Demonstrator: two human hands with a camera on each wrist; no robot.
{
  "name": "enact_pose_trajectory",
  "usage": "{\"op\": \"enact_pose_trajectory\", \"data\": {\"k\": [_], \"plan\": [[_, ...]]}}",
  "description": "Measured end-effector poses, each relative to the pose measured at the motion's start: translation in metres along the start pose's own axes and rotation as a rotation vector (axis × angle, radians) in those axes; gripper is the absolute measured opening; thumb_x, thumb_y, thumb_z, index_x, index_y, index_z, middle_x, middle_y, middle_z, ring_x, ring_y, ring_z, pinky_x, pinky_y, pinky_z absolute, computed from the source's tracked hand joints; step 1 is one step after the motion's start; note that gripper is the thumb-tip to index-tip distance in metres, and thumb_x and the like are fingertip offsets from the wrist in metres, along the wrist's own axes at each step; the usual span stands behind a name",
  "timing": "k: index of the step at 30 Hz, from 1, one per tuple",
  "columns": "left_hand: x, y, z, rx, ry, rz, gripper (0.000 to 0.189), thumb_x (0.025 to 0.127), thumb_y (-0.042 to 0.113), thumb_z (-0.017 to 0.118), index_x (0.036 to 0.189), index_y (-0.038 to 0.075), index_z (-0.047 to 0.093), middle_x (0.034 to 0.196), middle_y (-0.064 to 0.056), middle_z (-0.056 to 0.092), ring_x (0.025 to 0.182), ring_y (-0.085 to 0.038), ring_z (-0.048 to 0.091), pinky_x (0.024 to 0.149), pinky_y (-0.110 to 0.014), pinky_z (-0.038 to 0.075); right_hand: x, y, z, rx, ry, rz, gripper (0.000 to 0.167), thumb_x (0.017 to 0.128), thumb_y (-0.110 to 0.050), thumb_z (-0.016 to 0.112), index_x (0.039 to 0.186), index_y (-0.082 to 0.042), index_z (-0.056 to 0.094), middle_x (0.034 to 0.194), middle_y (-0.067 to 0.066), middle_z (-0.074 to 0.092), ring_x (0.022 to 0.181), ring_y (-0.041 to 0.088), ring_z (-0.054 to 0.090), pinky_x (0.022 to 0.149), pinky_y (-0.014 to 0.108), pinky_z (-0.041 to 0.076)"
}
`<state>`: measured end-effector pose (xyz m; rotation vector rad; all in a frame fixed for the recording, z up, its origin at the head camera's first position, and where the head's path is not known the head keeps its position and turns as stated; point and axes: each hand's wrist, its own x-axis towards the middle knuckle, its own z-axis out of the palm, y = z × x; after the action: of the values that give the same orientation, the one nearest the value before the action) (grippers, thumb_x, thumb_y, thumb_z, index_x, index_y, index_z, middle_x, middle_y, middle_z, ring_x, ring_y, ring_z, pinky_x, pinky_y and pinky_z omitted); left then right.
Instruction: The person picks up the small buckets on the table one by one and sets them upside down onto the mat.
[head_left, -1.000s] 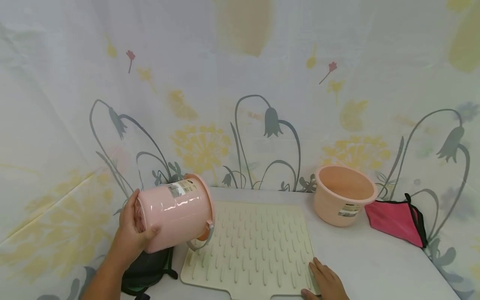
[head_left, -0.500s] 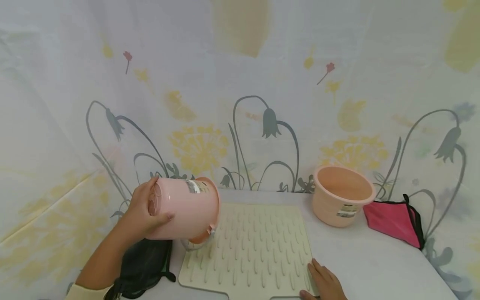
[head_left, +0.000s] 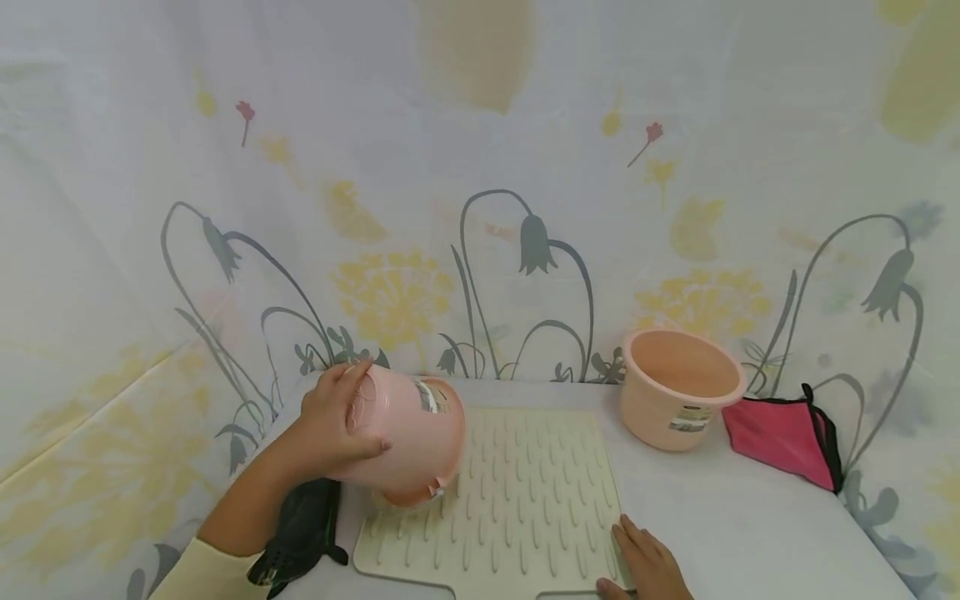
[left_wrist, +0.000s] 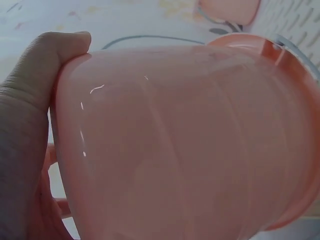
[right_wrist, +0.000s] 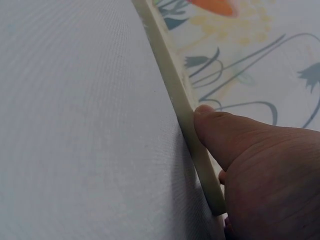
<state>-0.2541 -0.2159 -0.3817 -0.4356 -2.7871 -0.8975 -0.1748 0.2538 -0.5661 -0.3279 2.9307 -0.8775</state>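
In the head view, my left hand grips a peach plastic bucket by its base end, thumb on the near side and fingers on the far side. The bucket is tipped on its side, mouth toward the right and down, over the left part of a cream studded board. Whether its rim touches the board I cannot tell. Its grey handle shows in the left wrist view. My right hand rests at the board's front right corner, fingers extended; in the right wrist view the thumb touches the board's edge.
A second, wider peach tub stands upright on the white table at the back right. Beside it lies a pink and black piece of fabric. A black item sits under my left forearm. A floral-printed sheet hangs behind.
My left hand has carried the bucket to the right, further over the board, and its mouth has tipped further down. The right hand stays at the board's corner.
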Motion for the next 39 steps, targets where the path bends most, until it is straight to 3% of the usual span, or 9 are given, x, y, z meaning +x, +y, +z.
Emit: {"op": "enact_pose_trajectory", "data": {"k": [5, 11, 16, 22, 30, 39], "plan": [[0.012, 0.004, 0.008, 0.031, -0.052, 0.013, 0.114, 0.074, 0.049, 0.087, 0.167, 0.021, 0.026, 0.165, -0.026, 0.022, 0.142, -0.062, 0.026, 0.101, -0.078, 0.037, 0.002, 0.001, -0.001, 0.021, -0.010, 0.003, 0.092, 0.088, -0.051, 0.077, 0.144, 0.017, 0.049, 0.154, 0.039, 0.041, 0.138, 0.066, 0.038, 0.112, 0.077, 0.028], [0.020, 0.008, 0.018, 0.038, -0.089, 0.042, 0.116, 0.076, 0.050, 0.087, 0.166, 0.016, 0.024, 0.165, -0.023, 0.026, 0.146, -0.057, 0.024, 0.107, -0.077, 0.031, 0.005, 0.001, -0.001, 0.036, -0.032, 0.029, 0.095, 0.088, -0.052, 0.078, 0.146, 0.016, 0.047, 0.157, 0.037, 0.039, 0.140, 0.066, 0.035, 0.113, 0.077, 0.026], [0.022, 0.016, 0.023, 0.044, -0.099, 0.000, 0.111, 0.075, 0.054, 0.086, 0.164, 0.018, 0.031, 0.167, -0.022, 0.023, 0.143, -0.061, 0.024, 0.093, -0.077, 0.043, 0.004, 0.001, -0.003, 0.022, -0.022, 0.030, 0.094, 0.087, -0.052, 0.078, 0.145, 0.016, 0.048, 0.156, 0.037, 0.040, 0.140, 0.065, 0.036, 0.113, 0.077, 0.027], [0.027, 0.029, 0.033, 0.097, -0.118, -0.074, 0.110, 0.077, 0.061, 0.082, 0.166, 0.027, 0.028, 0.172, -0.017, 0.016, 0.148, -0.058, 0.021, 0.093, -0.085, 0.034, 0.004, 0.002, -0.007, 0.028, -0.039, 0.044, 0.095, 0.088, -0.052, 0.078, 0.146, 0.015, 0.047, 0.157, 0.037, 0.039, 0.141, 0.065, 0.035, 0.113, 0.077, 0.026], [0.045, 0.045, 0.053, 0.217, -0.170, -0.167, 0.112, 0.078, 0.074, 0.075, 0.168, 0.034, 0.022, 0.175, -0.017, 0.010, 0.150, -0.059, 0.019, 0.098, -0.089, 0.028, 0.003, 0.004, -0.007, 0.034, -0.042, 0.041, 0.094, 0.088, -0.051, 0.078, 0.147, 0.016, 0.046, 0.158, 0.038, 0.038, 0.141, 0.066, 0.035, 0.113, 0.077, 0.027], [0.055, 0.056, 0.062, 0.275, -0.254, -0.125, 0.106, 0.082, 0.068, 0.074, 0.168, 0.033, 0.024, 0.175, -0.015, 0.013, 0.152, -0.060, 0.017, 0.101, -0.088, 0.026, 0.002, 0.001, -0.003, 0.050, -0.038, 0.062, 0.096, 0.087, -0.053, 0.079, 0.148, 0.014, 0.047, 0.159, 0.036, 0.038, 0.141, 0.066, 0.033, 0.113, 0.077, 0.026]]}}
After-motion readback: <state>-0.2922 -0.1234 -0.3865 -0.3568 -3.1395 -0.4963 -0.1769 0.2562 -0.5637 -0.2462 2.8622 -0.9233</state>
